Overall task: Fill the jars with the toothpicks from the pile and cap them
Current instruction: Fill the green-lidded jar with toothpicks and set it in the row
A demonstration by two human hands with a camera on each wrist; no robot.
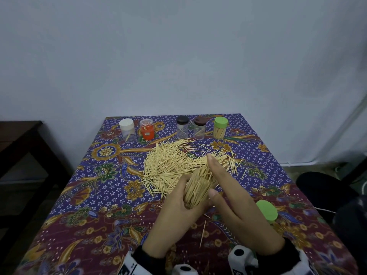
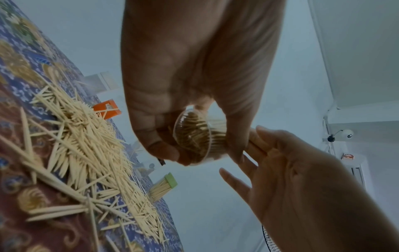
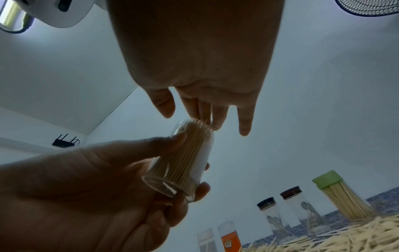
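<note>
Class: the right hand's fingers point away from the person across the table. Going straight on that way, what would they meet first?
Probably the toothpick pile: the right hand has its fingertips over the pile's right part already. Height above it is unclear.

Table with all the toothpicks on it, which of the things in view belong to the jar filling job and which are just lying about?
Belongs to the job:
clear jar in the left hand
right hand, fingers at the jar's mouth
toothpick pile
loose green cap
five capped jars at the back

Just lying about:
dark side table
fan
router
</note>
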